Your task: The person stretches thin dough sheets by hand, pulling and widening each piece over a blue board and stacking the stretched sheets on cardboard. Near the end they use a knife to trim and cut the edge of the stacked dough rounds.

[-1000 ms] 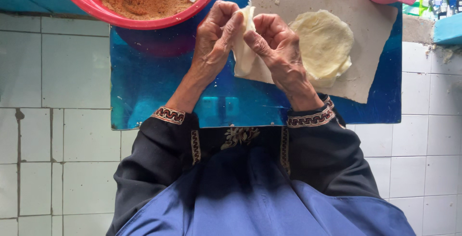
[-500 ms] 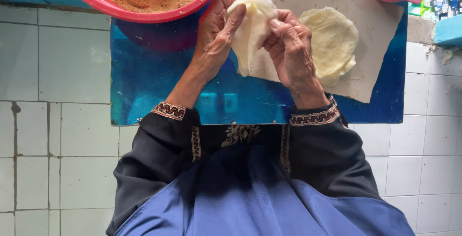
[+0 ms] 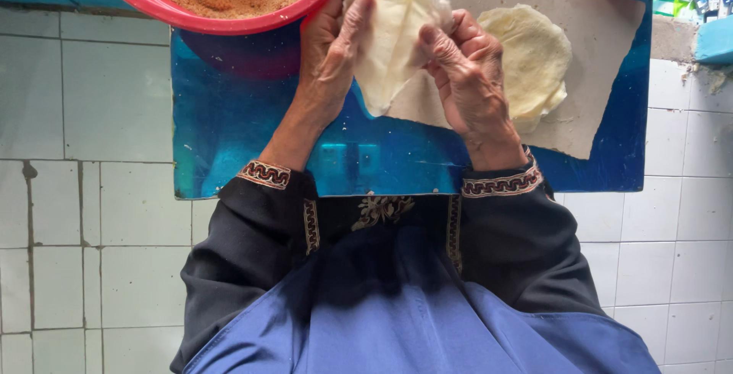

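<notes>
Wrapper (image 3: 393, 38) held above board (image 3: 252, 130), between both hands. Left hand (image 3: 330, 46) pinches its left edge; right hand (image 3: 466, 76) pinches right fold. Likely thin, limp, tearable, light: grip edges, gently.

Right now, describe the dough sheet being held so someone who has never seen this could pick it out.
Find the blue board lying on the pale tiled floor. Above its upper middle, the left hand and right hand hold a thin white dough sheet folded into a cone. Unlike the flat yellowish stack of sheets on the grey paper, it is lifted and pinched.
</notes>
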Demonstrator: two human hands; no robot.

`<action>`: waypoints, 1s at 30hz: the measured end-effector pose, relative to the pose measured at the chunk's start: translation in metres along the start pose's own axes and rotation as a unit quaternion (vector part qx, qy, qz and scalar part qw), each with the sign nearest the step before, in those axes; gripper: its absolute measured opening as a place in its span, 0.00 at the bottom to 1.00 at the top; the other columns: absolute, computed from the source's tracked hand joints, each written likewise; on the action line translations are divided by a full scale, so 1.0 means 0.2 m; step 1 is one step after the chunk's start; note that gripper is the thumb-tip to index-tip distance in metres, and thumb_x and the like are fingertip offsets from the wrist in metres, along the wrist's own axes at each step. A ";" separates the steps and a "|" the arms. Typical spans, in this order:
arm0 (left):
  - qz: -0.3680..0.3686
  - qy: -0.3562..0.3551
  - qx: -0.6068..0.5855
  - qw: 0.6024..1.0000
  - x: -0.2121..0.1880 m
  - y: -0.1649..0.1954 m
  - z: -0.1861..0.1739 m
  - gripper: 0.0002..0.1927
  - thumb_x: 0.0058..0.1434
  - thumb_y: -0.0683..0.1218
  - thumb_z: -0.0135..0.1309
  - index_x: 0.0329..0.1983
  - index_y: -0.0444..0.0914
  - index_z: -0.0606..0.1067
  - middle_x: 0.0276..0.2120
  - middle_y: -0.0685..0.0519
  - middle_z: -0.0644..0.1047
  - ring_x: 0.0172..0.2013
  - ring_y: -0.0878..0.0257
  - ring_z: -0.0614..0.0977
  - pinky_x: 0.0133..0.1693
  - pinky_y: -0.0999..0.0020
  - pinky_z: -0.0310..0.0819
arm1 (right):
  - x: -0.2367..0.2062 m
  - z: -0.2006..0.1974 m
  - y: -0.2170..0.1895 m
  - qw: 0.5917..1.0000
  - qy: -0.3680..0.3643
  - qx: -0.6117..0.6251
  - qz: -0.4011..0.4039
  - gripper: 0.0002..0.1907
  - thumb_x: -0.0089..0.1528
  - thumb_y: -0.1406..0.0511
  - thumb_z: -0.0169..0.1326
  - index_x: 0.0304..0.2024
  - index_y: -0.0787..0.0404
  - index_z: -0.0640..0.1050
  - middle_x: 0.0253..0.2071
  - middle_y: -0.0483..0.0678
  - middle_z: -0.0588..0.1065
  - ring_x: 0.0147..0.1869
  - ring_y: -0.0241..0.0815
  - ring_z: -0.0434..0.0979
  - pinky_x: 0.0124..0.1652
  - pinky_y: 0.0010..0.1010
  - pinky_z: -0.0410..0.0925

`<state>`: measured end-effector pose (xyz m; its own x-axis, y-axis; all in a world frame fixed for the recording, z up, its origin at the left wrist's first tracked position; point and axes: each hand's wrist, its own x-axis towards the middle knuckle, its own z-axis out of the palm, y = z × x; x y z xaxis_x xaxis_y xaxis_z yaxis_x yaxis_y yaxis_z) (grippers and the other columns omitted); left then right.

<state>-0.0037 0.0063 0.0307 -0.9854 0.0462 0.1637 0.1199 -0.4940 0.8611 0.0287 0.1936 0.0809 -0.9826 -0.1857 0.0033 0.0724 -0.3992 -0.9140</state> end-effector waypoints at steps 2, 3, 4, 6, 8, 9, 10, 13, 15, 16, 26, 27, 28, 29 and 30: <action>0.016 -0.026 -0.016 0.999 -0.01 0.02 -0.01 0.14 0.82 0.50 0.55 0.45 0.34 0.75 0.34 0.62 0.72 0.34 0.76 0.70 0.37 0.79 0.67 | 0.00 -0.01 -0.01 1.000 0.008 0.015 0.009 0.08 0.72 0.66 0.58 0.49 0.64 0.74 0.46 0.47 0.77 0.49 0.34 0.78 0.53 0.26 0.74; 0.000 -0.033 0.006 0.999 -0.01 0.03 0.00 0.13 0.80 0.50 0.56 0.44 0.35 0.74 0.34 0.62 0.72 0.34 0.76 0.71 0.37 0.79 0.68 | 0.00 -0.01 -0.01 1.000 0.001 0.020 0.004 0.09 0.72 0.66 0.58 0.50 0.64 0.73 0.47 0.47 0.77 0.51 0.34 0.77 0.55 0.26 0.73; -0.016 -0.042 0.029 0.999 -0.02 0.05 0.00 0.13 0.78 0.50 0.57 0.44 0.35 0.74 0.34 0.62 0.73 0.33 0.76 0.72 0.36 0.79 0.69 | -0.01 -0.01 -0.01 1.000 -0.005 0.025 -0.002 0.09 0.72 0.66 0.58 0.50 0.64 0.73 0.49 0.47 0.76 0.53 0.33 0.77 0.58 0.26 0.73; -0.096 -0.046 0.134 0.985 -0.01 0.07 0.02 0.15 0.62 0.48 0.60 0.48 0.38 0.72 0.37 0.61 0.79 0.37 0.75 0.80 0.39 0.78 0.79 | -0.01 0.00 -0.01 1.000 -0.008 0.022 -0.005 0.10 0.72 0.66 0.58 0.52 0.64 0.73 0.50 0.47 0.76 0.54 0.33 0.77 0.59 0.26 0.73; -0.094 -0.060 0.127 0.986 -0.01 0.08 0.04 0.13 0.67 0.49 0.59 0.49 0.37 0.75 0.38 0.59 0.80 0.38 0.74 0.80 0.38 0.76 0.79 | -0.01 -0.01 -0.01 1.000 -0.006 0.006 0.000 0.11 0.71 0.66 0.57 0.52 0.64 0.73 0.49 0.46 0.77 0.52 0.33 0.78 0.56 0.27 0.74; -0.094 -0.066 0.123 0.986 -0.01 0.08 0.04 0.12 0.70 0.49 0.59 0.49 0.36 0.76 0.39 0.58 0.80 0.38 0.74 0.80 0.38 0.75 0.79 | -0.01 -0.01 0.00 1.000 -0.002 0.003 0.000 0.12 0.71 0.66 0.58 0.53 0.64 0.73 0.49 0.46 0.77 0.52 0.33 0.78 0.56 0.27 0.74; -0.079 -0.063 0.106 0.989 0.00 0.08 0.04 0.13 0.70 0.50 0.58 0.49 0.37 0.75 0.38 0.59 0.79 0.38 0.74 0.79 0.38 0.74 0.78 | -0.01 -0.01 0.00 1.000 0.003 0.001 0.000 0.12 0.71 0.66 0.58 0.54 0.65 0.73 0.49 0.47 0.77 0.52 0.33 0.78 0.56 0.27 0.74; -0.041 -0.046 0.052 0.997 -0.01 0.05 0.02 0.13 0.71 0.52 0.56 0.48 0.38 0.73 0.37 0.60 0.77 0.38 0.73 0.78 0.39 0.74 0.76 | -0.01 -0.02 -0.01 1.000 0.014 -0.002 -0.004 0.13 0.71 0.67 0.59 0.55 0.66 0.73 0.50 0.47 0.76 0.53 0.33 0.77 0.57 0.26 0.74; -0.019 -0.026 0.019 0.999 0.01 0.03 0.00 0.13 0.71 0.53 0.55 0.47 0.39 0.73 0.38 0.60 0.79 0.41 0.73 0.78 0.45 0.74 0.76 | 0.00 -0.03 -0.01 1.000 0.016 0.001 -0.003 0.13 0.71 0.67 0.58 0.55 0.66 0.74 0.50 0.47 0.77 0.53 0.34 0.78 0.56 0.27 0.75; -0.003 -0.022 0.033 0.999 0.01 0.02 -0.01 0.13 0.73 0.53 0.55 0.45 0.37 0.74 0.37 0.61 0.76 0.40 0.74 0.75 0.44 0.74 0.72 | -0.01 -0.04 -0.02 1.000 0.016 0.005 0.001 0.12 0.71 0.67 0.58 0.54 0.66 0.74 0.49 0.48 0.77 0.52 0.35 0.79 0.55 0.28 0.76; 0.011 0.007 0.034 0.999 0.03 -0.02 -0.04 0.13 0.73 0.54 0.56 0.44 0.40 0.75 0.35 0.61 0.75 0.38 0.74 0.73 0.42 0.75 0.68 | -0.12 -0.24 -0.21 0.993 0.088 0.075 -0.024 0.09 0.72 0.69 0.57 0.53 0.67 0.76 0.48 0.51 0.80 0.55 0.40 0.83 0.62 0.32 0.77; 0.005 0.007 0.042 0.999 0.03 -0.03 -0.04 0.13 0.72 0.54 0.55 0.44 0.40 0.75 0.34 0.61 0.75 0.37 0.73 0.73 0.40 0.75 0.68 | -0.16 -0.27 -0.23 0.992 0.093 0.078 -0.029 0.10 0.72 0.69 0.57 0.53 0.67 0.76 0.49 0.51 0.80 0.55 0.40 0.83 0.60 0.31 0.76; 0.007 0.008 0.040 0.999 0.03 -0.04 -0.05 0.13 0.73 0.54 0.56 0.44 0.40 0.75 0.35 0.61 0.74 0.37 0.73 0.72 0.41 0.75 0.67 | -0.20 -0.30 -0.26 0.991 0.097 0.082 -0.034 0.10 0.72 0.68 0.57 0.54 0.67 0.76 0.50 0.50 0.80 0.55 0.39 0.82 0.59 0.30 0.76; 0.009 0.009 0.038 0.999 0.03 -0.05 -0.05 0.12 0.74 0.54 0.56 0.44 0.40 0.74 0.35 0.61 0.74 0.38 0.73 0.72 0.41 0.75 0.67 | -0.23 -0.33 -0.29 0.990 0.103 0.084 -0.039 0.11 0.71 0.68 0.57 0.55 0.66 0.76 0.51 0.50 0.80 0.55 0.39 0.82 0.58 0.29 0.76; 0.011 0.009 0.035 0.999 0.03 -0.05 -0.06 0.12 0.75 0.53 0.57 0.44 0.40 0.74 0.36 0.61 0.73 0.39 0.73 0.71 0.42 0.75 0.66 | -0.27 -0.36 -0.31 0.989 0.110 0.084 -0.046 0.11 0.72 0.69 0.57 0.56 0.67 0.76 0.52 0.51 0.80 0.55 0.38 0.82 0.59 0.29 0.75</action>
<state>-0.0122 0.0023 0.0169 -0.9845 0.0202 0.1742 0.1485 -0.4324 0.8894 0.0643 0.2934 0.1086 -0.9984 0.0514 -0.0226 -0.0096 -0.5525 -0.8335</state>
